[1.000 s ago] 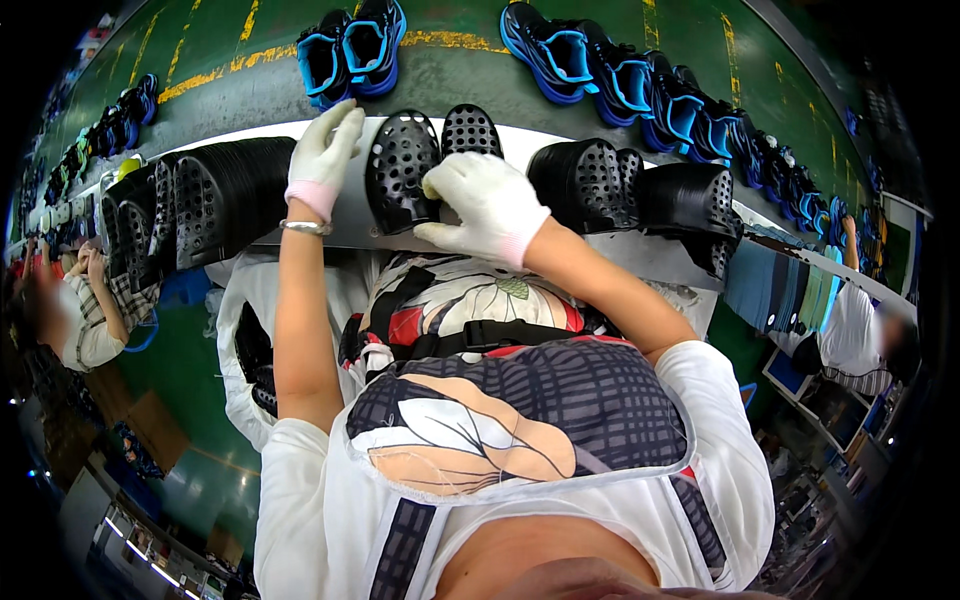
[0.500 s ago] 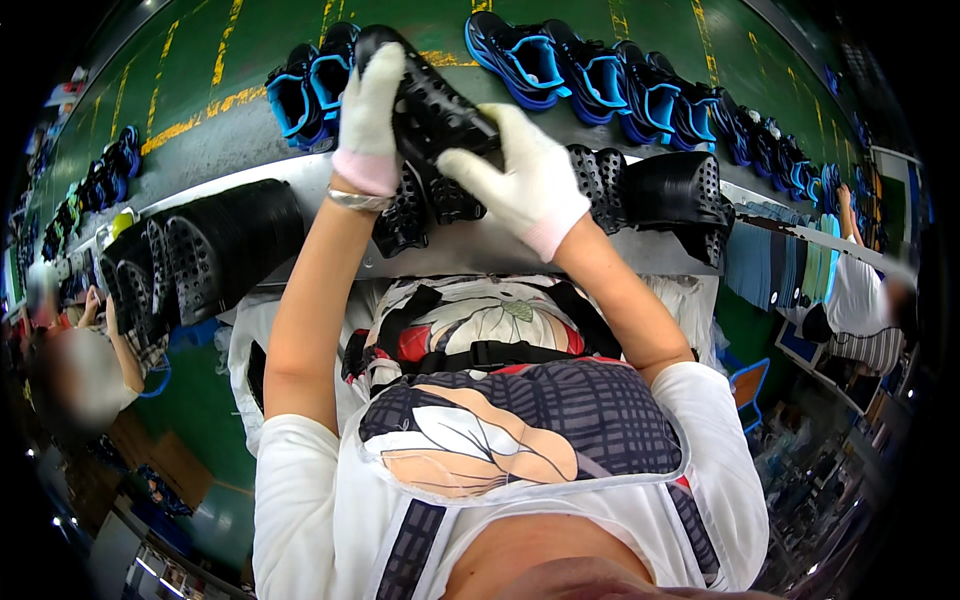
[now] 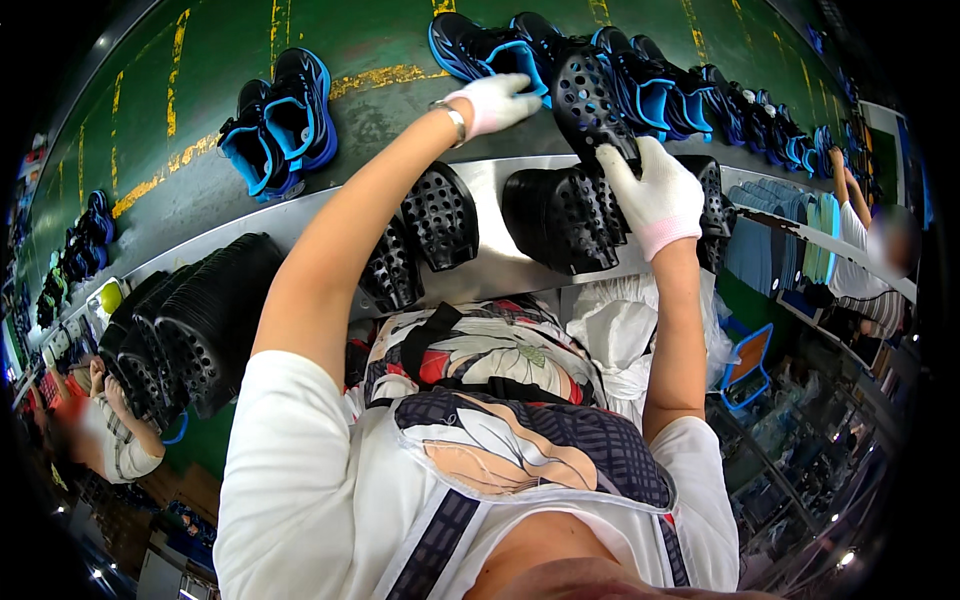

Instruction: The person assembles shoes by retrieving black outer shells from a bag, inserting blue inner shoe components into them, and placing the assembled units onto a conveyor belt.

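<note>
My right hand (image 3: 655, 195), in a white glove, grips the narrow end of a black perforated plastic shoe insert (image 3: 588, 100). The insert is raised over the row of shoes, its rounded end pointing away from me. My gloved left hand (image 3: 497, 104) is at the heel opening of a black and blue sneaker (image 3: 470, 48), fingers stretched out over its collar. Whether those fingers press on the shoe I cannot tell. Below my hands, two loose inserts (image 3: 440, 215) and a nested stack of inserts (image 3: 550, 220) rest on a metal ledge (image 3: 490, 190).
A sneaker pair (image 3: 295, 120) stands to the left and more sneakers (image 3: 640, 85) line up to the right. Long nested insert stacks (image 3: 205, 320) lie at the left of the ledge. Co-workers are at the far left (image 3: 110, 430) and far right (image 3: 865, 250). A blue-framed chair (image 3: 745, 365) stands behind right.
Both hands were on the insert; now only my right hand holds it, farther right and higher. My left hand has let go and moved over to the sneaker's opening. The view has shifted slightly.
</note>
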`<state>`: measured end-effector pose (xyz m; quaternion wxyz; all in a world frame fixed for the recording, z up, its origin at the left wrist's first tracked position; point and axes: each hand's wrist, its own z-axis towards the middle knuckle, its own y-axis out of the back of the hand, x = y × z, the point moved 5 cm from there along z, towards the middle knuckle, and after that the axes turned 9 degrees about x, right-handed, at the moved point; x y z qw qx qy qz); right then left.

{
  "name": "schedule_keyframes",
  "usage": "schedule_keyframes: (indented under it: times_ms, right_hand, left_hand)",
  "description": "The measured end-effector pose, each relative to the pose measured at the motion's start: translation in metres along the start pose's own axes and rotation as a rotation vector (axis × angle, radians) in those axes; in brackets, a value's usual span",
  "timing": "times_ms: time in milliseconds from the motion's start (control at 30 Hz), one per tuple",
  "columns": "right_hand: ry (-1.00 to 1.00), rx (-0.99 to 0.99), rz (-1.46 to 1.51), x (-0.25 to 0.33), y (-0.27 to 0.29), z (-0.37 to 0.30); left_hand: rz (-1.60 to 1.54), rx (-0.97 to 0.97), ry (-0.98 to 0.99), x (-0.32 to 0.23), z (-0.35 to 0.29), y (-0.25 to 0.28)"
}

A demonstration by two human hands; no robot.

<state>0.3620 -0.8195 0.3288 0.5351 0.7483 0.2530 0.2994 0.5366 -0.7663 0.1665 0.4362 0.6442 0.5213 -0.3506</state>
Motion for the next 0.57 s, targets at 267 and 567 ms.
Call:
schedule_keyframes:
  times_ms: [267,567]
  right_hand:
    - [0.077,0.312,-0.001,0.048,-0.027,0.032]
    - [0.418,0.607,0.021,0.136,-0.075,0.1]
  left_hand:
    - [1.257,0.064,0.115,0.031,-0.026,0.024]
    - [0.666,-0.458,0.1,0.134,-0.111,0.069]
